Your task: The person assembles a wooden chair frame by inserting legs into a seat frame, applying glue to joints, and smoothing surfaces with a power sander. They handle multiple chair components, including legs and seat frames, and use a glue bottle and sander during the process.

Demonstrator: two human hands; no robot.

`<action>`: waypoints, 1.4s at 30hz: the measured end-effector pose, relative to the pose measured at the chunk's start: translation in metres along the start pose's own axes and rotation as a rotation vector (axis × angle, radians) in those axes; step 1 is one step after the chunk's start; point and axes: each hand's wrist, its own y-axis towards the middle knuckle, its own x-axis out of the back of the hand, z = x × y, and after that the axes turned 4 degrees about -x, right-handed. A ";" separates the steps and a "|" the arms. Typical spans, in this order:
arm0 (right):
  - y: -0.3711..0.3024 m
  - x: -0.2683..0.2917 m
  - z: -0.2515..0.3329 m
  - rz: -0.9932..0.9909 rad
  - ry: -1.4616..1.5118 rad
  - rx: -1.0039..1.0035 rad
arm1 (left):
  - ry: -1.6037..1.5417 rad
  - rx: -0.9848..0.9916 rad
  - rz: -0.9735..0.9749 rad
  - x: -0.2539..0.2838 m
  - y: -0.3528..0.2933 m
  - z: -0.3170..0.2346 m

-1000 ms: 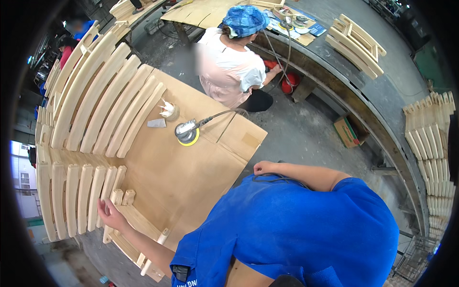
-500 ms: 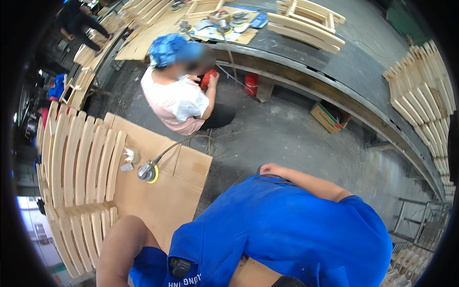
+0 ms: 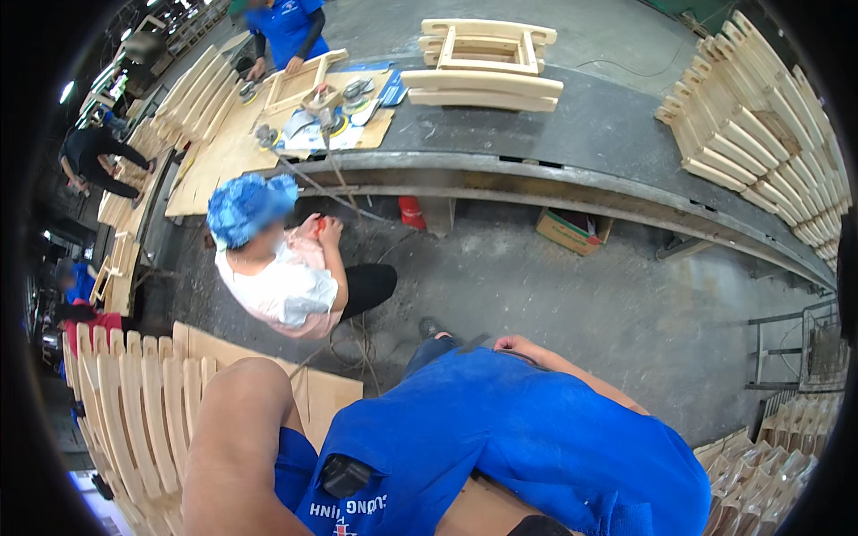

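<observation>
No piece is in hand; I judge this a pause between pieces. My right hand [image 3: 514,344] rests at my hip, holding nothing visible; I cannot tell whether it is clenched. My left hand is out of view. The slats [image 3: 116,411] lie lower left, beside the board [image 3: 335,393]. Resuming calls for turning toward them and reaching down.

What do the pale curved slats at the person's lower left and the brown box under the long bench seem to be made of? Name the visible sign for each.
The pale curved slats look like bare, unfinished light wood: matt, cream-coloured, with cut square edges. The brown box looks like plain cardboard: dull tan sides, open folded flaps.
</observation>
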 end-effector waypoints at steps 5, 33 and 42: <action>0.018 0.037 0.046 -0.252 -0.225 -0.009 | 0.456 -0.184 0.110 0.055 -0.026 -0.026; 0.175 0.605 0.486 -0.640 0.517 0.266 | 0.659 0.763 -1.402 0.582 -0.244 0.283; 0.257 0.676 0.404 -0.039 0.126 -0.093 | 1.122 1.241 -1.466 0.751 -0.327 0.376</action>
